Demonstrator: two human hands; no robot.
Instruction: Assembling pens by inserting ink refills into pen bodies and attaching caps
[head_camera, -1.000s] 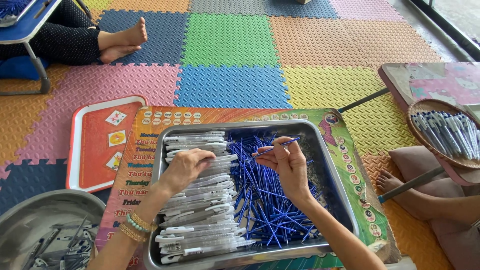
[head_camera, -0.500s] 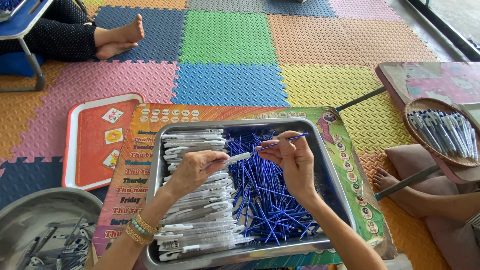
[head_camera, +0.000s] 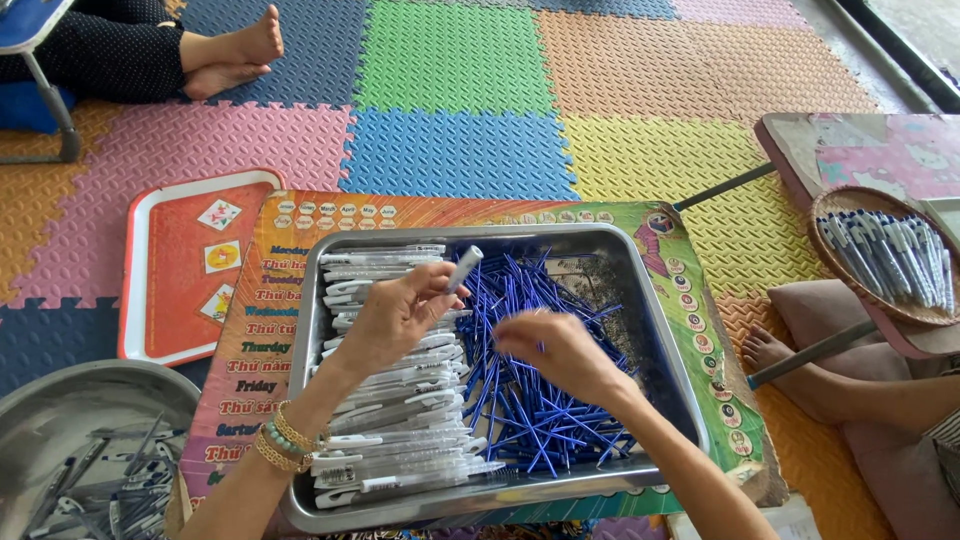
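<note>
The metal tray (head_camera: 690, 420) sat on a low printed table (head_camera: 300, 215), and everything else is placed from it. In its left half lay a stack of white pen barrels (head_camera: 395, 420); in its right half, a loose heap of blue refills (head_camera: 530, 400). The left hand (head_camera: 395, 318) was raised over the upper part of the white stack, its thumb and fingers pinched around one white pen barrel (head_camera: 463, 269), which tilted up and to the right above the blue heap. Half a second earlier the right hand had been up beside that barrel, holding a blue refill to its end; now the right hand (head_camera: 560, 352) had dropped onto the blue heap near the tray's middle, blurred with motion, fingers curled downward, and whether they closed on a refill could not be told. No refill was visible sticking out of the raised barrel, so the earlier one seemed, as a judgement, to have gone inside, leaving that pen filled and the right hand among the refills again. Left of the tray lay a red tray (head_camera: 180, 270); below and left of it, a round metal basin (head_camera: 60, 400) of grey parts; to its right, on a pink table, a woven basket (head_camera: 850, 200) of pens. Other people's bare feet showed beyond it.
</note>
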